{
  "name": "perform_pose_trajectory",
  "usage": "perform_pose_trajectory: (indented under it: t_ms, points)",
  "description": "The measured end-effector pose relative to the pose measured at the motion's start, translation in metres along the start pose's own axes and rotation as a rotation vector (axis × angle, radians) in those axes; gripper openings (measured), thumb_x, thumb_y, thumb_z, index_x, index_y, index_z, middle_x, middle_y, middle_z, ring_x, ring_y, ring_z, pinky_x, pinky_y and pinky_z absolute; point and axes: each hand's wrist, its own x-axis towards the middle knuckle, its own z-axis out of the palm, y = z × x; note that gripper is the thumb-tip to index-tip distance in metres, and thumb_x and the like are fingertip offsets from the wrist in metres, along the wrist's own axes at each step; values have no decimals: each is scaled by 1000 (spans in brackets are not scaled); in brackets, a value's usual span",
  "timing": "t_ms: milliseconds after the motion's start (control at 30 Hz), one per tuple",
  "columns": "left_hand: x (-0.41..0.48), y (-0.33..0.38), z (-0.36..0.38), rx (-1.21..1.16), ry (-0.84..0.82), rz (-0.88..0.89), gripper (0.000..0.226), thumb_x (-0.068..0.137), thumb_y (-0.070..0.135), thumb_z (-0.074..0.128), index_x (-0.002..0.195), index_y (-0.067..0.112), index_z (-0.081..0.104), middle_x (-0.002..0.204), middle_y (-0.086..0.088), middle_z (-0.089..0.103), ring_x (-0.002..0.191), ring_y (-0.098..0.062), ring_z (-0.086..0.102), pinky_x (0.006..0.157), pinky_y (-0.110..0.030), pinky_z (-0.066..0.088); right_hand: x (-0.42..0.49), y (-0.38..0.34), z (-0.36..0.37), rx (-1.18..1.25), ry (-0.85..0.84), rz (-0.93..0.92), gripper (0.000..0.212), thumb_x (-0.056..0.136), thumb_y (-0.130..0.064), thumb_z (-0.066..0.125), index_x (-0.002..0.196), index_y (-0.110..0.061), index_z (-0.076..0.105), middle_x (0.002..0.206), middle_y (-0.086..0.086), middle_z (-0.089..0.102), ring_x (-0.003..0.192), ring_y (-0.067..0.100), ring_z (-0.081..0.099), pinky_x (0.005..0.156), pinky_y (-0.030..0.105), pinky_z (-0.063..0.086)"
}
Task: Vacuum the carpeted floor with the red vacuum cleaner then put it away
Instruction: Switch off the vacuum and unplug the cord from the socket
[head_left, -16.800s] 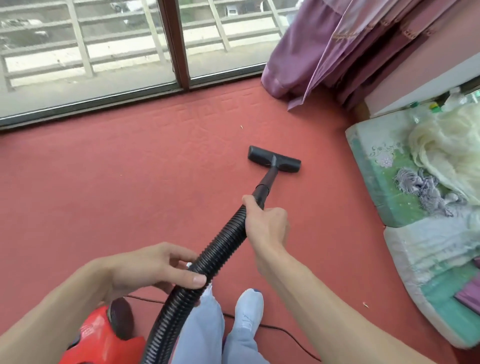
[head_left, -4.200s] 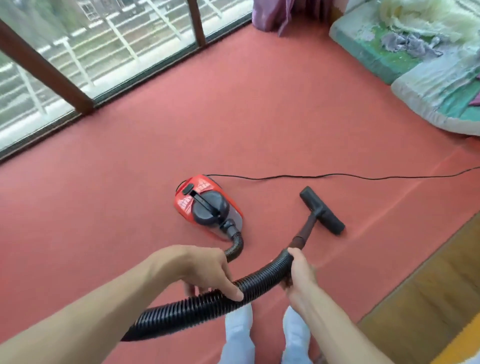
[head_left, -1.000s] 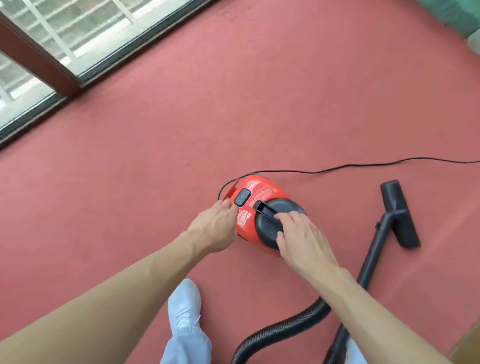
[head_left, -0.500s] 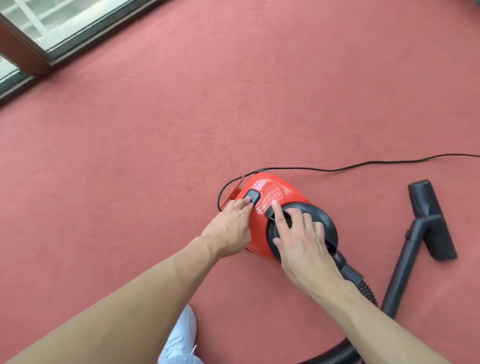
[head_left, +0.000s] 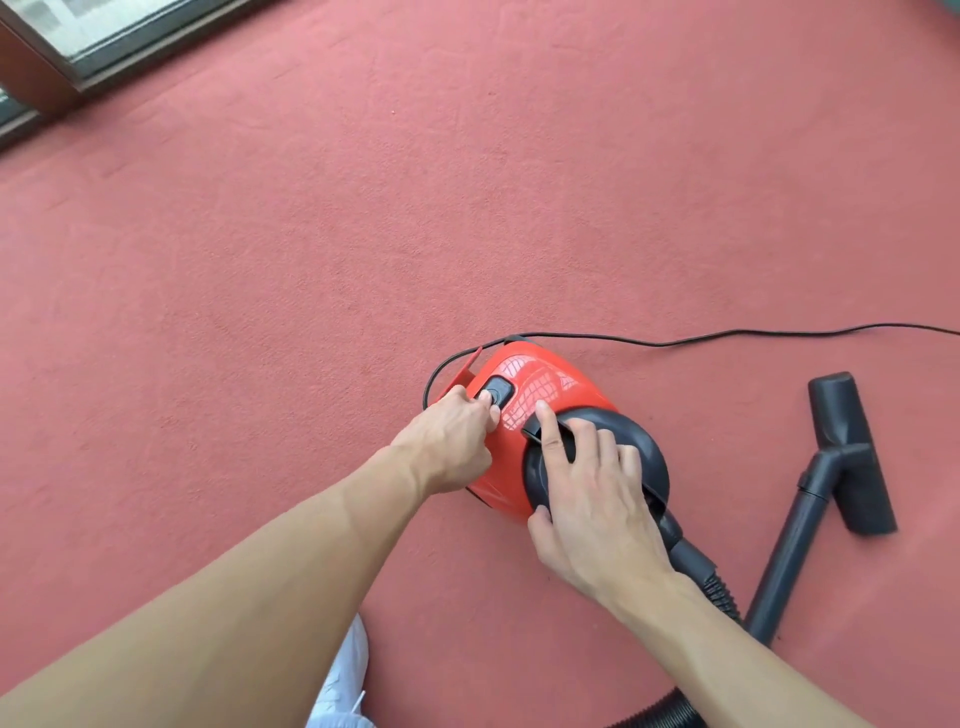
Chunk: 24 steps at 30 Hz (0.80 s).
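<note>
Red carpet (head_left: 311, 260) with the red vacuum cleaner (head_left: 540, 384) resting on it.
Left hand (head_left: 447, 441), fingers curled, presses a fingertip on its black button (head_left: 500, 388); right hand (head_left: 597, 499) lies flat, fingers spread, on the black dome (head_left: 644, 457).

We see a plain salmon-red carpet (head_left: 311, 260) and on it a glossy bright red vacuum cleaner (head_left: 545, 384), a pale grid of reflected lines across its top. Its button (head_left: 498, 388) is dark grey and its round dome (head_left: 644, 457) black. We note a black cord (head_left: 727, 338), charcoal floor nozzle (head_left: 852, 457), ribbed black hose (head_left: 670, 714), white shoe (head_left: 348, 670) and dark brown window frame (head_left: 31, 73).
</note>
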Motion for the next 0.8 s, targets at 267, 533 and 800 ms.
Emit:
perform_pose_trajectory:
  t_ms: [267,533,800]
  points:
    - [-46,24,-54,126,-109,-21,19,89,3,38,80,7,55,84,-9,59,75,-22,53,66,-34,49,1,0,-42,86,-270,-14,81,90,-27,48,157,-13,5,142,9,34,127,27,37,106,39,33]
    - [-122,88,-178,219,-32,-35,31,89,4,37,97,4,66,97,-13,71,87,-31,67,74,-39,55,-56,53,-165,280,-236,244,37,94,-23,39,123,-13,60,128,3,54,121,25,49,101,37,42]
    - [-228,250,-304,518,37,114,27,96,18,39,97,9,64,101,-10,68,91,-34,66,67,-34,48,-173,131,-350,393,-135,388,33,92,-29,41,110,-15,65,118,4,64,109,27,60,94,40,49]
